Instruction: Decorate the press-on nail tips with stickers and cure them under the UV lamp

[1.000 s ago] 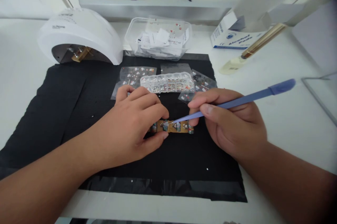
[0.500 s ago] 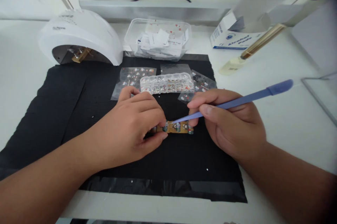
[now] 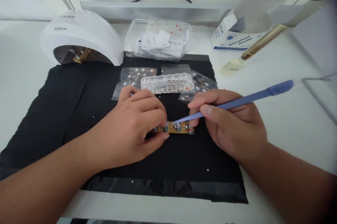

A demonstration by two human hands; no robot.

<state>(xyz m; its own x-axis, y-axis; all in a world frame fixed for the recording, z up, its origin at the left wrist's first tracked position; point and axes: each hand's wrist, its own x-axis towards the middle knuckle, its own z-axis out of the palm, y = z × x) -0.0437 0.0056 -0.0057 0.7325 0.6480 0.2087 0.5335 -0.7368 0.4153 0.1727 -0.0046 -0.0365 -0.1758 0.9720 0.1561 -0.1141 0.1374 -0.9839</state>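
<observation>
Hands flank a narrow yellow-brown strip, and the left hand [image 3: 134,122] is the nearer. Its thumb and curled forefinger form a small pinch about the left part of the yellow-brown strip [image 3: 172,129], thumb along the near edge, finger toward the far one; that end is hidden beneath them. The strip's long axis runs left to right, lying across the black mat [image 3: 171,168] on the worktop [image 3: 286,126]. Just beside the forefinger sits a small patterned piece [image 3: 165,128], one of several in a row along the strip. A blue tool [image 3: 244,102] slants down leftward over the strip's right half, its fine tip close to that piece; whether they touch I cannot tell. Right of everything, the right hand [image 3: 231,119] holds the tool between thumb and fingers, one fingertip close behind the strip's right end.
</observation>
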